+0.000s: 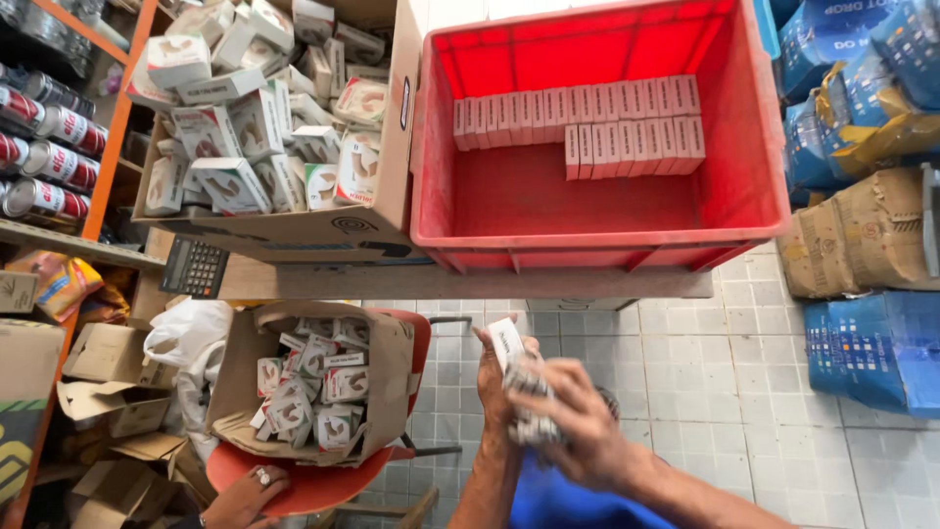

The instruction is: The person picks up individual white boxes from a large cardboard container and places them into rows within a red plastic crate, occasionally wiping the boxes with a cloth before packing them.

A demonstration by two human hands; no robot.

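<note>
Both hands meet low in the view over the pale tiled floor point(744, 392): the left hand point(494, 377) and the right hand point(578, 421) together grasp a small stack of white rectangular cardboard packets point(519, 377). Ahead, on the table point(470, 284), a red plastic crate point(754, 196) holds two neat rows of similar packets point(587, 118). An open brown cardboard box of loose packets point(264, 127) sits just beside it.

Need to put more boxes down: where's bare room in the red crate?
Red crate: the floor in front of the two rows of small boxes is bare to the near wall; a gap sits left of the shorter row. The cardboard carton beside it is heaped full.
</note>
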